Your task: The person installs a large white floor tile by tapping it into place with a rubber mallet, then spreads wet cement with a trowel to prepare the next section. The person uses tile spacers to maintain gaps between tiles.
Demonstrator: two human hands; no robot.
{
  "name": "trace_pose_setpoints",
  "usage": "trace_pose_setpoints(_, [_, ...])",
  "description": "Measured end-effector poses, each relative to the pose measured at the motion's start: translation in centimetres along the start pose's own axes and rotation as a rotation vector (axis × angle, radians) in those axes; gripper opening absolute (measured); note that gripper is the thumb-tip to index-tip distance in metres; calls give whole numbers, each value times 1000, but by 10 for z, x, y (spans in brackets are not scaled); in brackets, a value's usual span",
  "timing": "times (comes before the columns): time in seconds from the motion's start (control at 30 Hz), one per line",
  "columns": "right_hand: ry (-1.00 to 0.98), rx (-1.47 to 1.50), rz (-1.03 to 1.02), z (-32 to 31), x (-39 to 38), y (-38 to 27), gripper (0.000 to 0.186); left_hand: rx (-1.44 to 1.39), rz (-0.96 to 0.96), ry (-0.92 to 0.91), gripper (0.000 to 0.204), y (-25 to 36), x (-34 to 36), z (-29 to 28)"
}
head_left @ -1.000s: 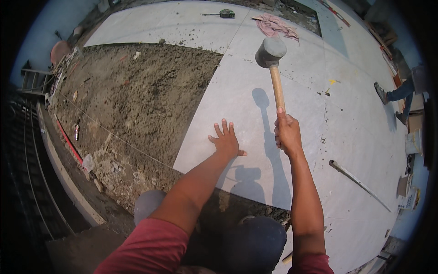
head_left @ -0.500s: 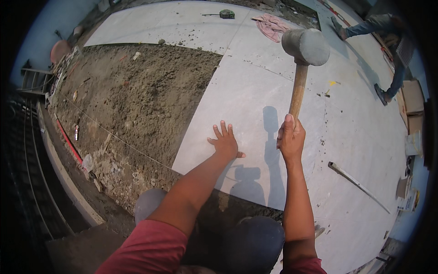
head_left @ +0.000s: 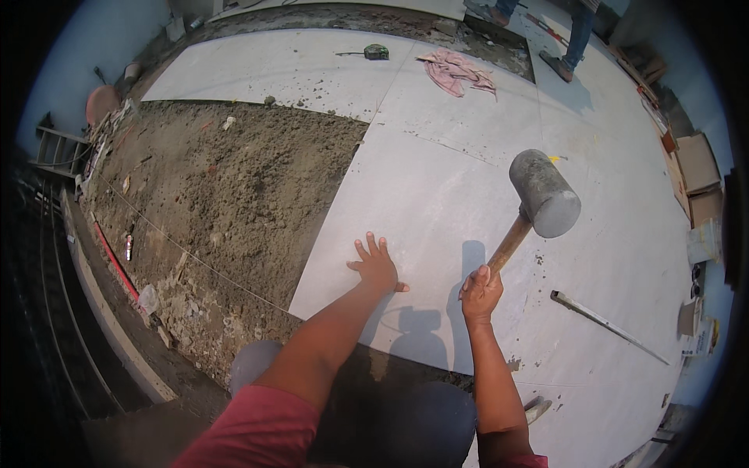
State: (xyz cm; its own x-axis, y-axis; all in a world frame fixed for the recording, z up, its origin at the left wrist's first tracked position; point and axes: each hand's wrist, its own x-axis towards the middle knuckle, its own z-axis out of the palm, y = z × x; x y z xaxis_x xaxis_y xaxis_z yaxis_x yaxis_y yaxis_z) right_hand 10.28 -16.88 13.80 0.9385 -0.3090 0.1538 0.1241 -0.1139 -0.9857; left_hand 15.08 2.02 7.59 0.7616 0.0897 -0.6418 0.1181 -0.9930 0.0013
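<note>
My right hand (head_left: 481, 294) is closed around the wooden handle of a rubber mallet (head_left: 550, 195). The mallet's grey head is raised over the pale floor tiles, tilted up and to the right. My left hand (head_left: 376, 265) lies flat with fingers spread on a large pale tile (head_left: 406, 195), close to its left edge. Left of that tile is a bed of loose brown sand or mortar (head_left: 234, 179). A thin string (head_left: 187, 251) runs across the bed toward the tile's near left corner.
A tape measure (head_left: 376, 52) and a pink cloth (head_left: 456, 74) lie on the far tiles. A straight metal bar (head_left: 608, 324) rests at right. Another person's leg (head_left: 579, 39) stands at the far right. Cardboard boxes (head_left: 697, 164) line the right wall; a red pipe (head_left: 117, 261) is at left.
The mallet has come down and tipped to the right, with my right hand lower. My left hand stays flat on the tile. The other person has moved farther off.
</note>
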Motion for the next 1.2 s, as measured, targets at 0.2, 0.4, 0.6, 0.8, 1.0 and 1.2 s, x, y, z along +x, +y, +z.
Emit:
trace_pose_setpoints(0.2, [-197, -184, 448, -72, -5, -6, 48, 9, -12, -10, 142, 2, -6, -9])
trace_pose_setpoints(0.4, [263, -44, 7, -84, -60, -5, 36, 101, -44, -111, 145, 15, -1, -20])
trace_pose_setpoints(0.6, [62, -198, 710, -131, -65, -7, 45, 225, 160, 61, 149, 43, 10, -28])
trace_pose_setpoints(0.8, [382, -42, 170, -115, -68, 0, 42, 109, 170, 3, 148, 50, 11, -20])
trace_pose_setpoints(1.0, [73, -518, 554, -123, -31, 5, 50, 123, 125, -1, 146, 53, 7, -26])
trace_pose_setpoints(1.2, [309, -101, 77, -115, -46, 37, 47, 186, 115, -22, 148, 57, 10, -23])
